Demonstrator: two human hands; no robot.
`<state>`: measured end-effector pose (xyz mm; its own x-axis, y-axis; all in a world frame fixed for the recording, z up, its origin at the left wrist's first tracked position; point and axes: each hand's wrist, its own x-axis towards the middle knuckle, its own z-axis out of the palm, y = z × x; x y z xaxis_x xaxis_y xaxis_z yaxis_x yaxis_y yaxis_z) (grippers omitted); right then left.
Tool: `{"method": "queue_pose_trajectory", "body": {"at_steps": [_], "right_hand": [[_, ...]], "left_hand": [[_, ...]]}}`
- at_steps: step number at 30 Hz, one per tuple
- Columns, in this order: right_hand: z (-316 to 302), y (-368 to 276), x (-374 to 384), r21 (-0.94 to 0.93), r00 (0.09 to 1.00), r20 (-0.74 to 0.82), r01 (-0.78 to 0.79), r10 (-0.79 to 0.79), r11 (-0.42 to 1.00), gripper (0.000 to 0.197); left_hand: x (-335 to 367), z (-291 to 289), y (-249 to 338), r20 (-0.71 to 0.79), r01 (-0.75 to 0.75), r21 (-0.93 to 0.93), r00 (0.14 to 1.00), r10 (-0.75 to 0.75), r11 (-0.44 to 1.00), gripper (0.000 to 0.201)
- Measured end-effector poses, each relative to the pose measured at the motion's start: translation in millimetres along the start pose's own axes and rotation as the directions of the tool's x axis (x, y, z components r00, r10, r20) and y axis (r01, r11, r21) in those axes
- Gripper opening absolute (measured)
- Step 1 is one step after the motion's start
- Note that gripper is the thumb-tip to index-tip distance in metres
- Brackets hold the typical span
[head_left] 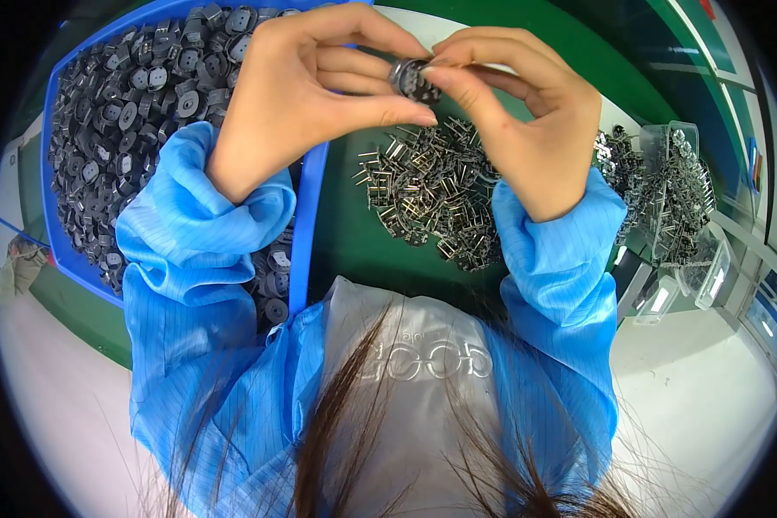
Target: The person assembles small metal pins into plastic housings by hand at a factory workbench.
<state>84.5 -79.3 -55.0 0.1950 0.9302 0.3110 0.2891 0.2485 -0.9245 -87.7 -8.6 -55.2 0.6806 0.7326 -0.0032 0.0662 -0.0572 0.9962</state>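
both hands are raised over the green mat (345,242) and meet on one small round dark part (410,79). the left hand (298,95) pinches it between thumb and forefinger, the other fingers curled loosely behind. the right hand (514,112) grips the same part from the other side, its thumb and forefinger pressed onto the rim, the remaining fingers folded in. the part sits between the fingertips, above the mat and just right of the tray's edge.

the blue tray (312,216) lies to the left, under the left forearm. it is filled with many dark round parts (121,121) like the held one, heaped without order; the blue sleeve (198,250) covers some of them.

on the mat below the hands lies a loose pile of metal pins (427,194), bare on the surface, not in any container. farther right stands a clear box (678,190) holding more small metal pieces; some of these also lie beside it. a second clear box (708,272) sits just in front of it; its contents cannot be made out.
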Motion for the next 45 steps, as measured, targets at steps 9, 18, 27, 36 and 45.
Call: {"method": "queue_pose_trajectory", "body": {"at_steps": [9,18,27,36,45], "right_hand": [[9.2,2.4,-4.4,-0.309,0.968,-0.039,0.225,-0.249,0.924,0.011],[8.2,-13.2,-8.5,-0.571,0.961,0.148,0.276,-0.234,0.773,0.027],[17.3,12.9,-7.7,0.148,0.987,0.127,-0.116,0.098,0.982,0.027],[22.3,34.4,26.9,-0.098,0.775,-0.058,0.623,-0.629,0.776,0.013],[-48.8,106.6,75.0,-0.742,0.993,0.039,0.106,-0.116,0.662,0.012]], "left_hand": [[-0.6,-0.1,-2.4,-0.035,0.056,0.097,0.998,-0.052,0.994,0.032],[0.6,-7.1,-10.4,0.042,0.087,-0.097,0.996,-0.084,0.991,0.025],[-1.6,-6.5,-7.6,-0.045,-0.002,0.040,0.999,0.004,0.999,0.026],[5.0,-9.6,7.0,-0.111,0.073,-0.088,0.990,-0.083,0.993,0.037],[-0.6,-100.3,-25.9,0.010,-0.059,0.896,0.993,0.114,0.439,0.018]]}}
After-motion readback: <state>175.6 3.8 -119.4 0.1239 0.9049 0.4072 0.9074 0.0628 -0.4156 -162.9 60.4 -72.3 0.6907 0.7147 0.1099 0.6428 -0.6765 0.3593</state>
